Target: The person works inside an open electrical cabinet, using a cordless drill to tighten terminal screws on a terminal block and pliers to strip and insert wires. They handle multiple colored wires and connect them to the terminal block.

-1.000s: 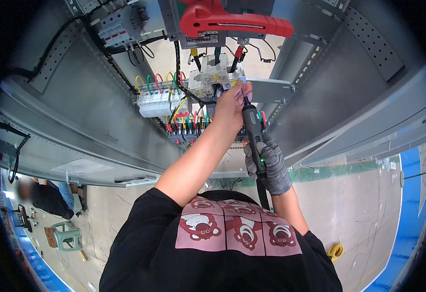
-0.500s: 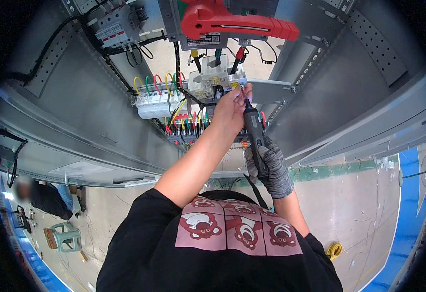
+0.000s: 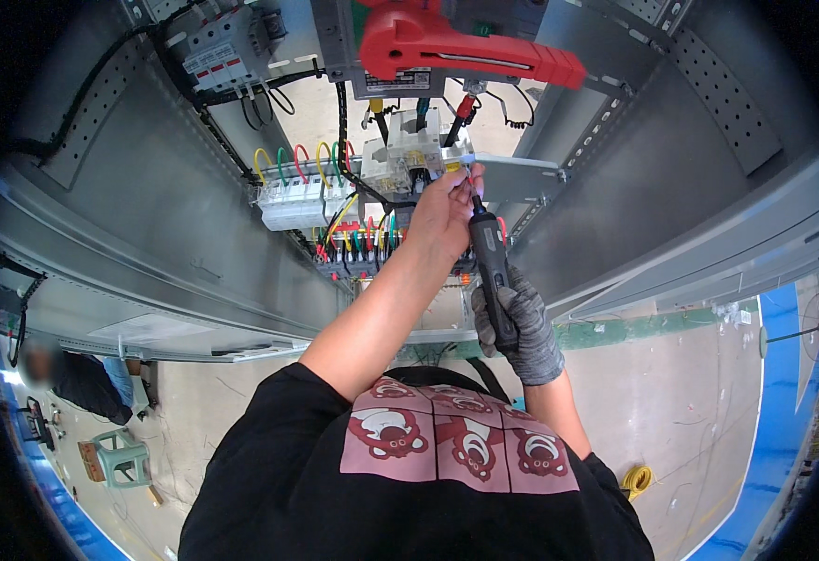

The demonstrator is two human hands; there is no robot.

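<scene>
My right hand [image 3: 524, 327], in a grey knit glove, is closed around the handle of a black electric screwdriver [image 3: 490, 248]. Its tip points up at the terminal block [image 3: 456, 154] with clear covers inside the metal cabinet. My bare left hand [image 3: 442, 210] is at that block, fingers pinched together beside the screwdriver's bit; what lies between them is too small to make out. Black cables with yellow and red sleeves run down to the block from a grey switch unit [image 3: 339, 56], which carries a red handle [image 3: 466, 51].
Left of the block sit white breakers [image 3: 297, 201] with coloured wires, above a row of wired terminals [image 3: 363, 252]. Metal cabinet walls [image 3: 699, 178] flank both sides. Behind me on the floor are a green stool [image 3: 122, 458], a person [image 3: 92, 383] and a yellow coil [image 3: 637, 481].
The view has shifted slightly, and the switch unit with its red handle appears a little lower and further right. Both hands and the screwdriver keep nearly the same position at the block.
</scene>
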